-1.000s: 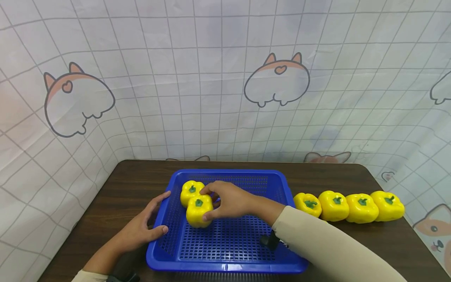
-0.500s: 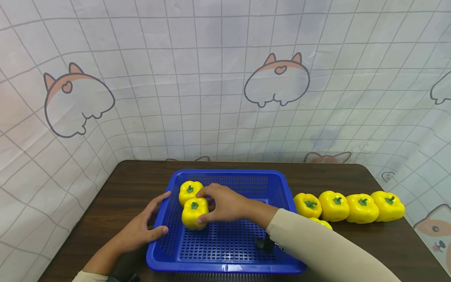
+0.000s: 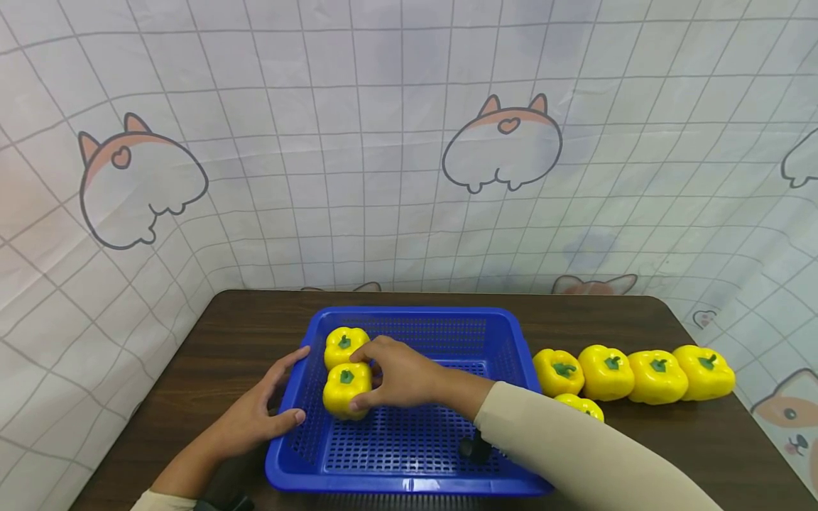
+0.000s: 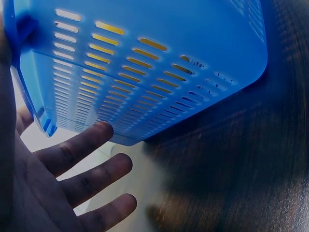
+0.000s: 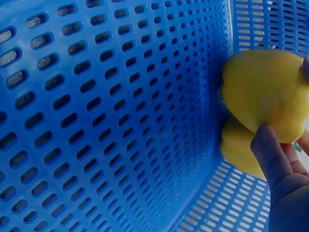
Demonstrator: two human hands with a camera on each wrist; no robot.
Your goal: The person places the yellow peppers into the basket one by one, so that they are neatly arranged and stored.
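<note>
My right hand (image 3: 405,375) pinches a yellow bell pepper (image 3: 345,394) with a green stem, at the left side inside the blue basket (image 3: 409,484). A second yellow bell pepper (image 3: 345,346) sits just behind it, by the basket's back left corner. In the right wrist view, the held pepper (image 5: 263,92) is near the basket wall, with the other pepper (image 5: 239,147) partly hidden behind it. My left hand (image 3: 255,409) rests at the basket's left rim, thumb and fingers spread. The left wrist view shows several of its fingers (image 4: 96,179) straight, outside the slotted wall.
To the basket's right, several yellow bell peppers (image 3: 658,376) stand in a row on the dark wooden table (image 3: 255,319). One more pepper (image 3: 580,406) is partly covered by the right sleeve (image 3: 575,440). A grid-patterned cloth (image 3: 396,234) hangs behind the table.
My right hand has moved the held pepper left and slightly toward the front. The other pepper in the basket has shifted slightly left. My left hand has stayed at the rim.
</note>
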